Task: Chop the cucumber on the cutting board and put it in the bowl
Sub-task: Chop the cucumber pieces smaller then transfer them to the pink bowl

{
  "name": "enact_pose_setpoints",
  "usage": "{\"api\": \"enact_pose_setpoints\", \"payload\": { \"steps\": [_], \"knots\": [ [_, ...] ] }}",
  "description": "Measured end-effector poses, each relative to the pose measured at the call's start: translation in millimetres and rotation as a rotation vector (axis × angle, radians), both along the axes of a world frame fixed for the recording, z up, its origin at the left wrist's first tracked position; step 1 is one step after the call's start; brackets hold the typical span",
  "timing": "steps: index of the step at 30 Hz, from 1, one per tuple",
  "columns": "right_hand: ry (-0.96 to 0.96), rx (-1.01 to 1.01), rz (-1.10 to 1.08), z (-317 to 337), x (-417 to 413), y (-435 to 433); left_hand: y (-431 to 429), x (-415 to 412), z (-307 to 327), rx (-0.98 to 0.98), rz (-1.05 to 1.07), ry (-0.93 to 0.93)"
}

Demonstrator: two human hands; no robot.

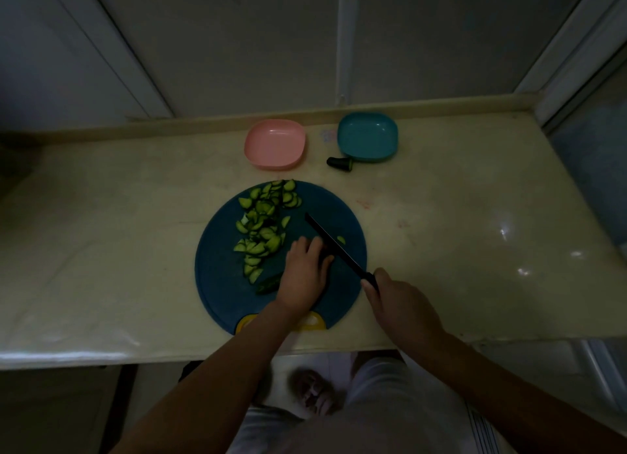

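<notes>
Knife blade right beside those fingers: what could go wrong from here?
The knife, gripped by the right hand, lies right beside the left hand holding the cucumber stub; a slip could nick a finger. The light is dim, so judging each cut looks harder. The slices crowd the far edge of the cutting board; some might tumble onto the counter.

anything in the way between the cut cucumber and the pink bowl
Nothing visible. Only counter separates the slices on the board from the pink bowl. A cucumber stub lies off to the side, in front of the teal bowl.
</notes>
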State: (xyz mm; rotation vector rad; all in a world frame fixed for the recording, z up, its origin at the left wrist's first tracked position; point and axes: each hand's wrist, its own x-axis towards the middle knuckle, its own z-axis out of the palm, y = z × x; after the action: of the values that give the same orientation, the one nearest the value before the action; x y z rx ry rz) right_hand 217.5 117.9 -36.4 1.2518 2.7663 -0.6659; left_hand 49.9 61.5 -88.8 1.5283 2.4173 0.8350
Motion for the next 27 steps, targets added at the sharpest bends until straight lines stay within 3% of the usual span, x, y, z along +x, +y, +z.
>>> {"api": "enact_pose_setpoints", "payload": {
  "steps": [12,27],
  "knots": [
    [0.058,-0.027,0.001,-5.3,0.5,2.2,0.1,-0.5,1.1,0.008,-0.004,-0.014],
    [-0.017,-0.027,0.026,-12.3,-6.5,11.3,-0.5,-0.1,0.1,0.025,-0.007,-0.022]
  ]
}}
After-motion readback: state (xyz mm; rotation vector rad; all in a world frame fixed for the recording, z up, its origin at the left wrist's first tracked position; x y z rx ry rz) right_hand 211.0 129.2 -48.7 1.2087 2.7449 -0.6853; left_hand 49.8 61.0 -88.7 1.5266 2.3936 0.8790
